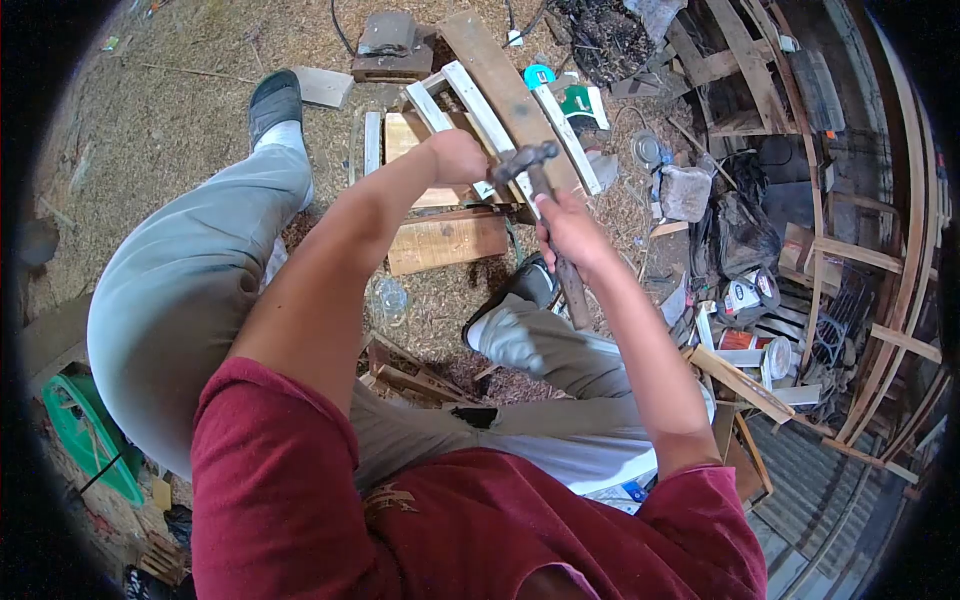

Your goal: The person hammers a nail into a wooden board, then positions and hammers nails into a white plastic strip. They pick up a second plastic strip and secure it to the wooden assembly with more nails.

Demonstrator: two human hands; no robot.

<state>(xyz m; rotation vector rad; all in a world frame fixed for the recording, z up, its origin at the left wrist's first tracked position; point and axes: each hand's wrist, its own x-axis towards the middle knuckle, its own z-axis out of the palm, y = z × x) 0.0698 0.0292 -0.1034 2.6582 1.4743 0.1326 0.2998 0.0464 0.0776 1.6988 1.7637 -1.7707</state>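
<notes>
My right hand [577,235] is wrapped round the handle of a hammer [527,160]. The hammer's metal head is over the wooden pieces, close to my left hand [460,157]. That hand is closed at the white-painted wood strips [476,103]; its fingertips are turned away, so what they grip cannot be made out. Beside the strips lies a long brown board [505,85], slanting away from me. Under them shows a paler wooden panel [402,132]. Nearer my feet, another short plank [448,240] rests on the ground.
A concrete block [388,35] stands beyond the wood. To the right are a teal tape roll [539,76], a green-and-white container [583,105], cans [742,298] and a wooden frame [755,385]. A clear plastic bottle [388,297] lies between my legs. Wood shavings cover the ground.
</notes>
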